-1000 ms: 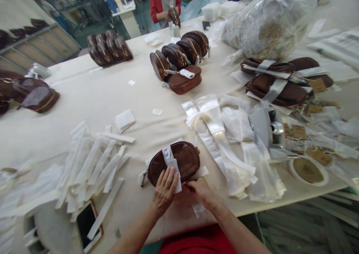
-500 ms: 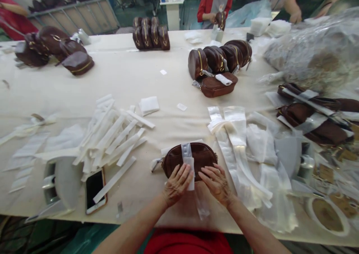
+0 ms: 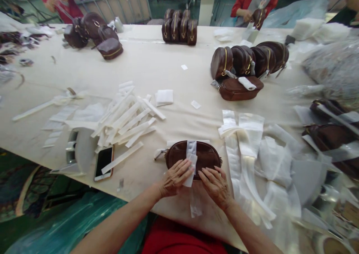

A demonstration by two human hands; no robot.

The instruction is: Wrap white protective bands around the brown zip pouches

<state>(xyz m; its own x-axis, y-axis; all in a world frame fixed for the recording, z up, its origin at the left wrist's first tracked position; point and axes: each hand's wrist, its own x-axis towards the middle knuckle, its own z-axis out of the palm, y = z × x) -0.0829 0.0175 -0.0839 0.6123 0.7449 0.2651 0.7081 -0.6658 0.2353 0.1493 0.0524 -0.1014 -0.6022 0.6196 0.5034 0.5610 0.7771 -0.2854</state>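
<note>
A small brown zip pouch (image 3: 204, 155) lies on the cream table (image 3: 146, 67) close to its near edge. A clear plastic strip (image 3: 192, 154) is wrapped over the pouch's middle. My left hand (image 3: 175, 177) rests on the pouch's near side with its fingers laid over the strip's lower end. My right hand (image 3: 216, 185) lies flat beside it, fingers stretched out onto the pouch's right half. A loose end of clear strip (image 3: 195, 205) trails on the table between my wrists.
White strips (image 3: 129, 117) are heaped to the left, beside a phone (image 3: 103, 162). Clear bags (image 3: 246, 149) lie to the right. More brown pouches (image 3: 246, 61) stand in rows farther back. Other people stand at the far edge, one holding a pouch (image 3: 258, 16).
My view has swung left, so the table has shifted right in the picture. My right hand has come up from the pouch's edge to lie flat on it. The left hand stays on the strip.
</note>
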